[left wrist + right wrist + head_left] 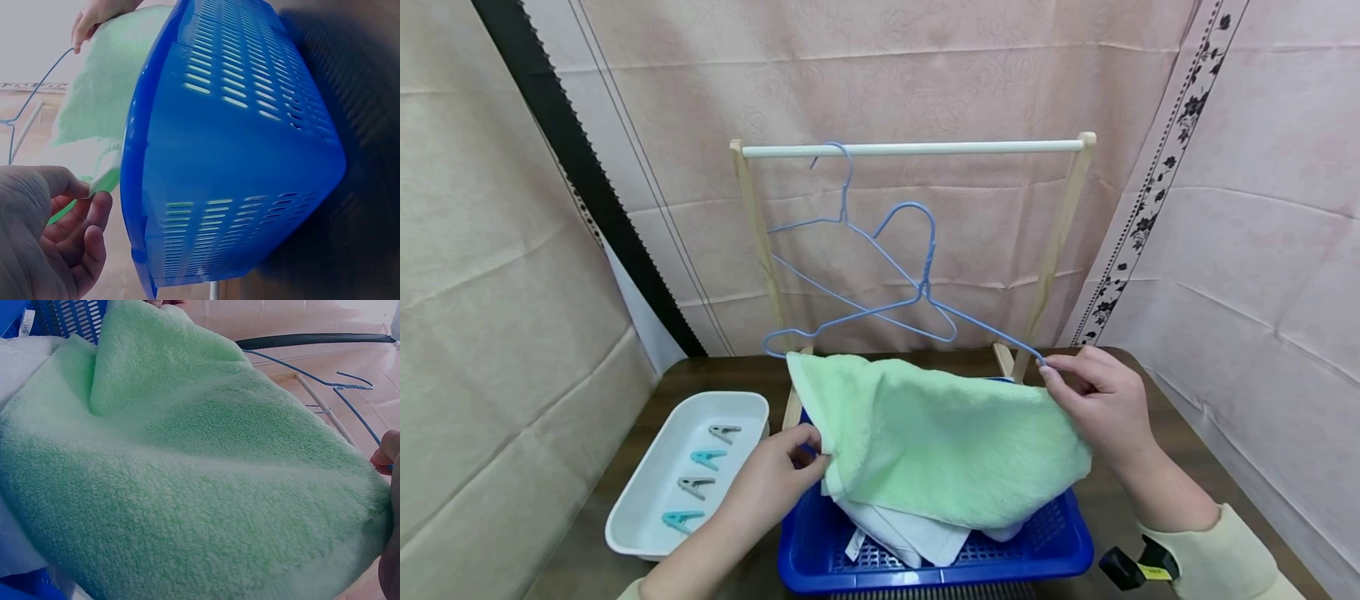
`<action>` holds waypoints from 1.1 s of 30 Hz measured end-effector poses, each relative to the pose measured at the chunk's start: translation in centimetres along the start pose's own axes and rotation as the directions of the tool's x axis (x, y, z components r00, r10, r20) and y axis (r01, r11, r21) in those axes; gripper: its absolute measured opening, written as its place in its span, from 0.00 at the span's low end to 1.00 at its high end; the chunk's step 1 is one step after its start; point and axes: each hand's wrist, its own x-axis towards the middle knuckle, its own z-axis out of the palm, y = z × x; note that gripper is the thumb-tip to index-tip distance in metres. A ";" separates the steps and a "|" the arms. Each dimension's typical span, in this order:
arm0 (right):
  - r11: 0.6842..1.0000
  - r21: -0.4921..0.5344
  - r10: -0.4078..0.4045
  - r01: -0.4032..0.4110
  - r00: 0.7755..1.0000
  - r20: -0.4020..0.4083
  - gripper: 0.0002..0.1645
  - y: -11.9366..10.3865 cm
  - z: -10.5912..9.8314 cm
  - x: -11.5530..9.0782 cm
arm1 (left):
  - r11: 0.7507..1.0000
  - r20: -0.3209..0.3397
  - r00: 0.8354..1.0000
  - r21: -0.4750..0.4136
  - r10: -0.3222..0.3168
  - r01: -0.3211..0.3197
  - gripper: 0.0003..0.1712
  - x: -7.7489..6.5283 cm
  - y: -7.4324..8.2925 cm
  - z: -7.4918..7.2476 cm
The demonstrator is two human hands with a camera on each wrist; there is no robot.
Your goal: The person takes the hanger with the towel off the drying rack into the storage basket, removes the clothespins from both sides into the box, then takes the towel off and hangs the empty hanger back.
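A light green towel [955, 442] drapes at a blue wire hanger [927, 271], covering the hanger's lower part. At the hanger's right corner, my right hand [1105, 404] pinches the wire between thumb and fingers. My left hand [778, 475] pinches the towel's left edge; the left wrist view shows thumb and fingertips closed on the green cloth [107, 178]. Plush fabric of the towel [187, 469] fills most of the right wrist view. Beneath it, a blue basket [936, 577] holds white cloth [917, 533]. Whether the towel passes over the hanger's bottom bar is hidden.
Behind stands a wooden rack with a white rod [955, 148], where a second blue hanger [847, 179] hangs at the left. A white tray [647, 475] with several clothespins [707, 458] lies left of the basket. Cloth curtains surround the brown table [700, 375].
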 end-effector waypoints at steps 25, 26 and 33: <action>1.000 0.005 -0.003 0.003 1.000 -0.003 0.15 -0.9 0.1 0.0 | 0.997 -0.072 0.995 0.007 -0.075 0.076 0.08 0.1 -1.0 -1.3; 1.000 0.005 0.001 -0.001 1.000 0.000 0.15 -0.5 0.1 -0.1 | 0.997 -0.072 0.994 0.001 -0.079 0.080 0.08 0.1 -1.1 -1.3; 1.000 0.022 -0.005 0.005 1.000 0.008 0.14 1.1 -0.1 -0.6 | 0.988 -0.049 0.988 -0.043 -0.148 0.146 0.11 0.6 -1.4 -2.1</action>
